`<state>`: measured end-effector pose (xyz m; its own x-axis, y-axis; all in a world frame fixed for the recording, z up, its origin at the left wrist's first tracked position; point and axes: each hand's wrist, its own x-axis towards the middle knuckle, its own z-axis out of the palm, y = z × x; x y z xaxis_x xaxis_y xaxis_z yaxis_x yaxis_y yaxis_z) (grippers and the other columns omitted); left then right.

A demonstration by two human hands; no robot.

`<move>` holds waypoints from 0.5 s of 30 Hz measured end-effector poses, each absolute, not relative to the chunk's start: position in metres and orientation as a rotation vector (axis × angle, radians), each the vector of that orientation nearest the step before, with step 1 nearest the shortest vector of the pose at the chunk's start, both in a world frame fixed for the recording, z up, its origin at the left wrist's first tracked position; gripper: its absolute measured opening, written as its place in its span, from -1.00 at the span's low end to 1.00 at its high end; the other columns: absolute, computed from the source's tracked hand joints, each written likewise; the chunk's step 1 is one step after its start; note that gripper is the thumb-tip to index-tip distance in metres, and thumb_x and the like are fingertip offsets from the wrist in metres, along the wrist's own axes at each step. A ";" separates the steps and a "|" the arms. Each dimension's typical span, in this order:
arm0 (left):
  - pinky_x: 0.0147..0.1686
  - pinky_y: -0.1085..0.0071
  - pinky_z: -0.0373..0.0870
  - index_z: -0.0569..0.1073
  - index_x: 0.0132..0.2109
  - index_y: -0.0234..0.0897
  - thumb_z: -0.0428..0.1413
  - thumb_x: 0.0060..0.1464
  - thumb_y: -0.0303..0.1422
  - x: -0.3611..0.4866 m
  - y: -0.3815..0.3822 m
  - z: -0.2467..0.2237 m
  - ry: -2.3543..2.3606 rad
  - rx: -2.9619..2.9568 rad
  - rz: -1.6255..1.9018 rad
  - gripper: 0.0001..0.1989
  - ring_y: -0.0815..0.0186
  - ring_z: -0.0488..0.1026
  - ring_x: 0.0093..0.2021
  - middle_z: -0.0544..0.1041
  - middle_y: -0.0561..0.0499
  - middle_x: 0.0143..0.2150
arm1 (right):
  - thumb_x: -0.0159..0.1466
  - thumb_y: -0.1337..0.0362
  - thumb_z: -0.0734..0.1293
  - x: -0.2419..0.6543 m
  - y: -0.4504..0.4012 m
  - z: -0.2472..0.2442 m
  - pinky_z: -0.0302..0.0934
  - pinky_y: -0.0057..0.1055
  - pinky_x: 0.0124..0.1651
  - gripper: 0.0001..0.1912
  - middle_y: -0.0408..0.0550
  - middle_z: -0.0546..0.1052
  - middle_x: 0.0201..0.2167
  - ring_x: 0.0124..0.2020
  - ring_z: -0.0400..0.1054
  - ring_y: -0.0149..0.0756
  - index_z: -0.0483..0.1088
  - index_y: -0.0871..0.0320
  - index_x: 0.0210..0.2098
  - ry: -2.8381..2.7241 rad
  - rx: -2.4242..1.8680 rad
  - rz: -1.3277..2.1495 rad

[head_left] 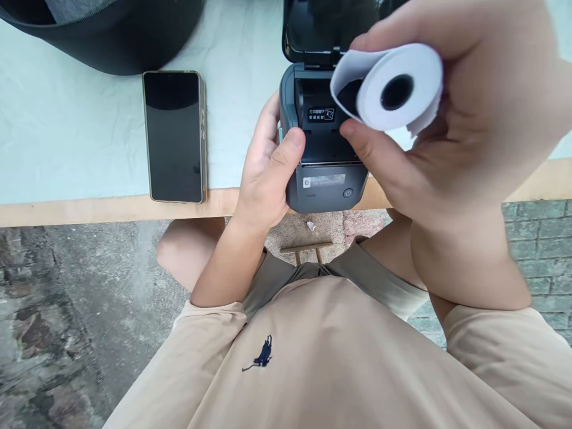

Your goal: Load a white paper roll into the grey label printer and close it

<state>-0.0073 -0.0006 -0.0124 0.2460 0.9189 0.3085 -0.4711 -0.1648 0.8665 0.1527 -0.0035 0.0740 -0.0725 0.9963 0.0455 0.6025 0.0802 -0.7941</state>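
- Printer (330,174): dark grey, black lid (330,30) raised, at the edge of the table (232,77); my left hand (270,170) clasps its side.
- Paper roll (374,96): white, dark-centred, outer layer curling loose; my right hand (465,131) grips it over the printer's open compartment (328,142).

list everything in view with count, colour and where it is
compact printer: 1, dark grey, lid open, table's near edge
paper roll: 1, white, over printer
smartphone: 1, black screen, left of printer
bag or container: 1, black, upper left
tablecloth: 1, pale blue-green, on table
table: 1, light wood edge, ahead
paving: many bricks, greenish grey, lower right
shirt: 1, beige, bottom centre
shorts: 1 pair, olive-grey, below table
left hand: 1, bare, gripping printer
right hand: 1, bare, holding roll
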 end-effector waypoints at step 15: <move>0.25 0.22 0.27 0.33 0.10 0.06 0.13 -0.02 -0.01 -0.007 0.006 -0.034 0.612 1.074 1.320 -0.48 0.12 0.25 0.28 0.38 0.07 0.17 | 0.36 0.10 0.05 0.149 0.004 0.075 0.21 -0.19 -0.09 -0.59 -0.05 0.45 -0.10 -0.04 0.34 -0.13 0.42 0.02 0.01 -2.417 -1.503 0.049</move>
<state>-0.0066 0.0057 -0.0336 0.2002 0.9577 0.2068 -0.4608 -0.0942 0.8825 0.1494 0.0045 0.0754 -0.4115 0.8822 0.2289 0.8722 0.4541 -0.1819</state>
